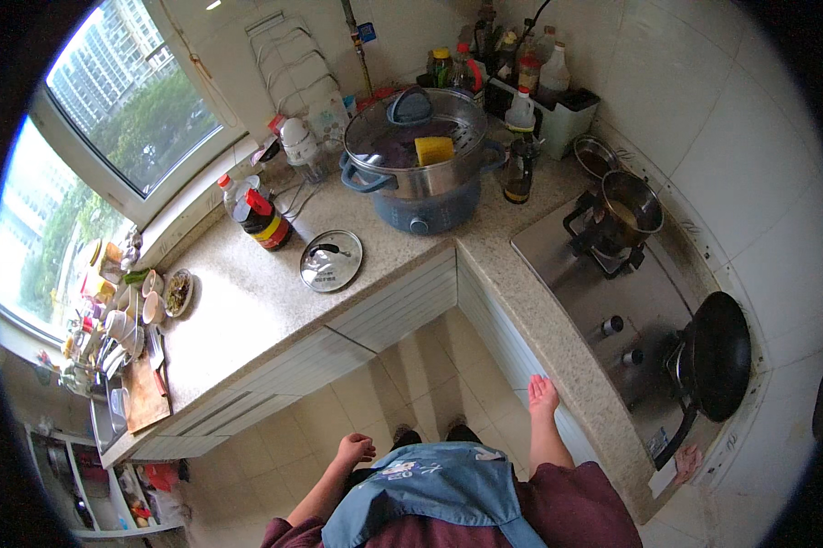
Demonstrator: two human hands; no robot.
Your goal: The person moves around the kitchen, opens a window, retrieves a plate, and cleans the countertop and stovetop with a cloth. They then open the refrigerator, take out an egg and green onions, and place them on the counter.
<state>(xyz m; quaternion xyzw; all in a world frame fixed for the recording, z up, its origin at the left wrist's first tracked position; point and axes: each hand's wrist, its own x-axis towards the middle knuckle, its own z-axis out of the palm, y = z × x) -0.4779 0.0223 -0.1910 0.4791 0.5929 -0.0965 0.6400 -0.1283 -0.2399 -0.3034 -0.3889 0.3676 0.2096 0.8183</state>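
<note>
My left hand (357,449) hangs in front of the counter at the left of my apron, its fingers loosely curled and nothing visible in it. The palm of my right hand (543,395) is turned up, fingers extended and bare, close to the front edge of the stove counter. Ahead in the corner stands a blue electric steamer (422,205) under a domed glass lid (377,130). A yellow piece of food, perhaps corn, (435,151) and something dark purple show through the glass. On the counter before it lies a small glass pot lid (331,261) with a black handle.
A dark sauce bottle (264,222) stands near the window. The gas stove (583,308) carries a small pot (629,209) and a tilted black wok (716,359). At far left are a cutting board (144,397), a knife (159,373) and stacked bowls (120,325).
</note>
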